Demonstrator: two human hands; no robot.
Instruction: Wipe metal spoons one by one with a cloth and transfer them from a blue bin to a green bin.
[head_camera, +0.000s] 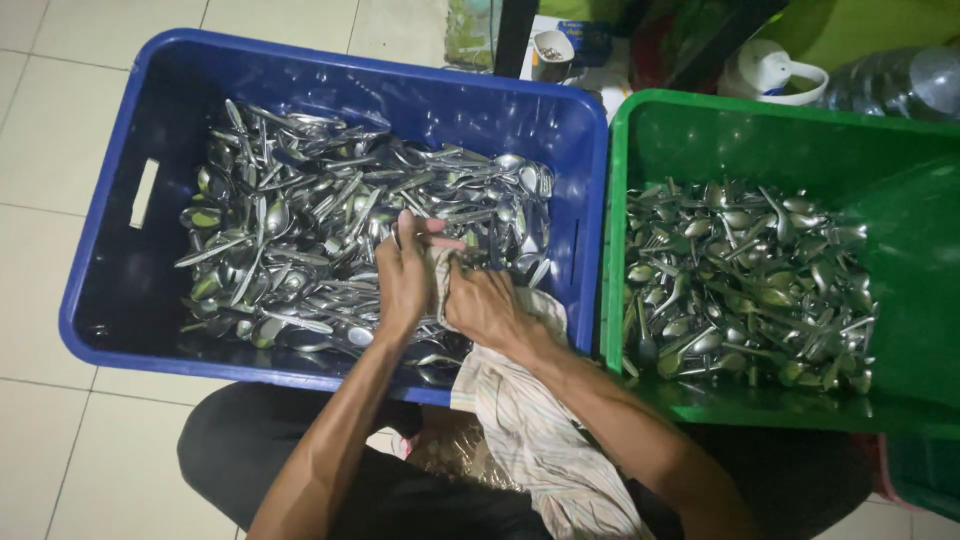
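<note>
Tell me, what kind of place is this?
Probably a kitchen's washing-up corner on a tiled floor. A blue crate and a green crate hold heaps of spoons, and both hands work a cloth over them.

green crate (700, 120) cut off at right, cloth (540, 420) perhaps hiding a spoon between hands

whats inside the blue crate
The blue crate holds a heap of metal spoons. The left hand, right hand and striped cloth cover some; its floor is mostly hidden.
</note>
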